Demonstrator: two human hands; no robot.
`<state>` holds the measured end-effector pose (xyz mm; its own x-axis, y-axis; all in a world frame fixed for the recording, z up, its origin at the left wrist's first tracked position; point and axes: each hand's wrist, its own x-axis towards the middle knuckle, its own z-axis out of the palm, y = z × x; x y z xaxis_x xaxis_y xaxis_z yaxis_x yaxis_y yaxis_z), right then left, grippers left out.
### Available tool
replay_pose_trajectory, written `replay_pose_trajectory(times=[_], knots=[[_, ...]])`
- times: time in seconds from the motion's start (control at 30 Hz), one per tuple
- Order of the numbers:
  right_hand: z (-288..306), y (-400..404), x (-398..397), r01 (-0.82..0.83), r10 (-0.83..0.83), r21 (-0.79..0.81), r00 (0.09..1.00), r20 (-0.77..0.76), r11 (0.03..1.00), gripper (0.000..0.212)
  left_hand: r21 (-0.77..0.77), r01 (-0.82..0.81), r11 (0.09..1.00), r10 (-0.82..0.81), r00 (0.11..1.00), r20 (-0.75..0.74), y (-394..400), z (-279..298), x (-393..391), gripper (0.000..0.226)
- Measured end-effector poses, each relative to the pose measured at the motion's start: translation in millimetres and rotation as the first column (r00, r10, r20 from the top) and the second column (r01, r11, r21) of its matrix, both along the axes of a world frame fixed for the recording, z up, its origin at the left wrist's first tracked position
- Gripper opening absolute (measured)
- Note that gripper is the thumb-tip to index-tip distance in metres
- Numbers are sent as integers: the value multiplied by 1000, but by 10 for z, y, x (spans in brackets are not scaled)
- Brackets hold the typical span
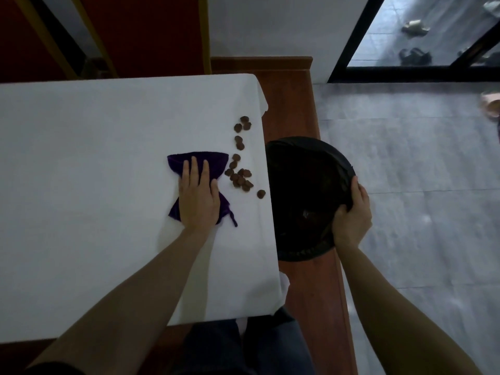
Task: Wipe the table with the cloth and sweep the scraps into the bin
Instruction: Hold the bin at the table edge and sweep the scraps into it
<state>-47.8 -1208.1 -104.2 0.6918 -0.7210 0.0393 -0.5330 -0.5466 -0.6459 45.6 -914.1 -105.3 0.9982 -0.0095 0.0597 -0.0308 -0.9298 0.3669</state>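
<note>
A purple cloth (209, 162) lies on the white-covered table (94, 158) near its right edge. My left hand (198, 198) presses flat on the cloth, fingers spread forward. Several brown scraps (240, 177) lie in a loose line just right of the cloth, from beside my fingers up toward the table's far right corner. One scrap (261, 194) sits at the very edge. A round black bin (303, 185) with a dark liner stands right against the table's right edge, below table height. My right hand (351, 215) grips the bin's right rim.
A reddish wooden bench or platform (292, 104) runs under the bin along the table's right side. Grey tiled floor (419, 185) extends to the right. A black-framed glass door (405, 69) is at the back right, with shoes behind it. My legs (243, 347) are below the table's near edge.
</note>
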Motion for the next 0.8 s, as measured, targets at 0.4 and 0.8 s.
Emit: replay_pose_trajectory(times=[0.4,0.8], knots=[[83,-70,16,-16,18,55,999,-27,998,73,-79,26,997,-24,999,24,-527,45,-82,48],[51,-51,-76,-12,14,131,1000,-16,991,68,-160,135,978,-131,991,32,-1302,73,-335,50]])
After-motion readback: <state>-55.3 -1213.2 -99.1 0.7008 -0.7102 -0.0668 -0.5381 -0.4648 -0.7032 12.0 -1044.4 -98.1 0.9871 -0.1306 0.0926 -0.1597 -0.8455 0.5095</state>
